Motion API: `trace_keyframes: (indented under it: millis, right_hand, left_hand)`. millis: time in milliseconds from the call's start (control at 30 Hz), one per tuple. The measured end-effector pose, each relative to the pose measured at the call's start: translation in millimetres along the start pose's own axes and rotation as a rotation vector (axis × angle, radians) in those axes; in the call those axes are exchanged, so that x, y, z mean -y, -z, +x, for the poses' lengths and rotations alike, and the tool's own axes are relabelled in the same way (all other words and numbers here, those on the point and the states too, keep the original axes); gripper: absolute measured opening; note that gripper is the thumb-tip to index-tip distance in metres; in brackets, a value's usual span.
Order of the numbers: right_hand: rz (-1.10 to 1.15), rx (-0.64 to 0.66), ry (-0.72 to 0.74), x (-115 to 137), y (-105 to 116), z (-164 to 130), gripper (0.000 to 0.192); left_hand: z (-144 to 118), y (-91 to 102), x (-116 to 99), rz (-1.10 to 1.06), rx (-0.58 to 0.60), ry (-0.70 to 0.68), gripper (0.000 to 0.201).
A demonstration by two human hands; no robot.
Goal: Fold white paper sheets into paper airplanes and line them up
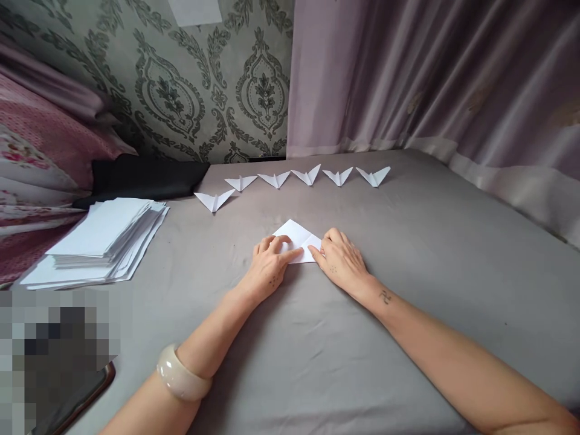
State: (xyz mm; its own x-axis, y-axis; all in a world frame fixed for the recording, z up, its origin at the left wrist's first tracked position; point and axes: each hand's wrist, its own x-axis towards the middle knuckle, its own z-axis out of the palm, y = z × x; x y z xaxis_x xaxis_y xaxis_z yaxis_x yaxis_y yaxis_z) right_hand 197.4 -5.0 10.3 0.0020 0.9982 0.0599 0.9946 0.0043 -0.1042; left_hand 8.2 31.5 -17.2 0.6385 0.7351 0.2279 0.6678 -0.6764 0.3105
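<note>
white paper, partly folded into a triangle, lies at the centre of a grey cloth-covered surface, pinned flat under both hands. the left hand presses on the sheet's lower left edge with fingers spread and its forefinger stretched toward 3 o'clock along a crease; the right hand meets it from 3 o'clock, fingers flat on the lower right corner, pressing rather than gripping. both forearms reach in from 6 o'clock, the left wrist wearing a pale bangle. judging by this, a fold is being flattened mid-way through shaping the sheet; the next move likely calls for a firm slide along the crease while the other hand keeps the paper from shifting. at 12 o'clock six finished folded paper shapes sit in a row, and at 9 o'clock a stack of blank sheets waits, well apart from the hands.
</note>
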Motion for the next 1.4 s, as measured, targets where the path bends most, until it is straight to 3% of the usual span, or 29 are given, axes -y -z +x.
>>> trace_keyframes:
  millis: [300, 567, 667, 900, 1400]
  right_hand:
    - [-0.002, 0.014, -0.033, -14, 1, -8, 0.04]
    - [0.255, -0.049, -0.006, -41, 3, -23, 0.018]
    - [0.218, -0.119, 0.027, -26, 10, -34, 0.029]
    - [0.024, -0.015, 0.232, 29, 7, -55, 0.04]
    - [-0.022, 0.034, 0.149, 34, 8, -62, 0.05]
  left_hand:
    - [0, 5.8, -2, -0.066, 0.127, 0.082, 0.043]
    - [3, 7.9, -2, -0.085, 0.148, 0.087, 0.043]
    - [3, 8.0, -2, -0.085, 0.148, 0.084, 0.043]
    - [2, 9.7, -4, -0.092, 0.141, 0.106, 0.044]
    - [1, 2.3, 2, -0.046, 0.113, 0.07, 0.043]
